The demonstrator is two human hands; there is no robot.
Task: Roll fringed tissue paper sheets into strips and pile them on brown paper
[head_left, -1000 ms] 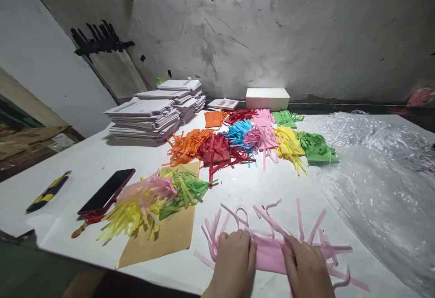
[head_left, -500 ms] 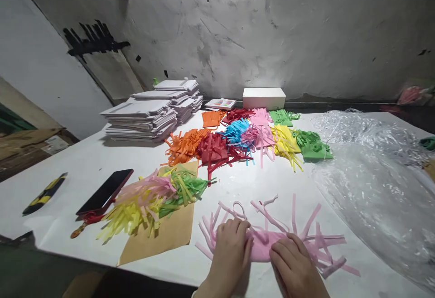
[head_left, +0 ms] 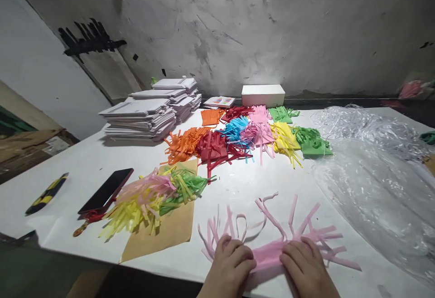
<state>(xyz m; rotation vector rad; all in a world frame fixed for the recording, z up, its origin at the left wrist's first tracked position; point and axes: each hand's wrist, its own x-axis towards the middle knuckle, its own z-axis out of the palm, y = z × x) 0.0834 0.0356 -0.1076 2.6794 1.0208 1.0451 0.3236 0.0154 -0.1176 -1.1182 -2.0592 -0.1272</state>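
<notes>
Flat on the white table near its front edge lies a pink tissue paper tassel (head_left: 269, 253). It has a solid middle band, and its cut strips fan out to the left and right. My left hand (head_left: 231, 261) grips the band's left part, fingers curled over it. On the right part, my right hand (head_left: 305, 261) presses with closed fingers, thumb mostly hidden. Left of my hands, pink, yellow and green fringed tassels (head_left: 149, 194) rest on a brown paper envelope (head_left: 170, 237).
Folded tissue bundles in several colours (head_left: 213, 146) lie mid-table. Behind stand white paper stacks (head_left: 139, 119) and a white box (head_left: 263, 95). A phone (head_left: 107, 191) and a black-and-yellow cutter (head_left: 47, 194) are at left. Clear plastic (head_left: 370, 185) covers the right side.
Both hands have drawn slightly nearer to me, the right one also a little to the right. The pink band between them now looks longer and flatter, and its strips have shifted.
</notes>
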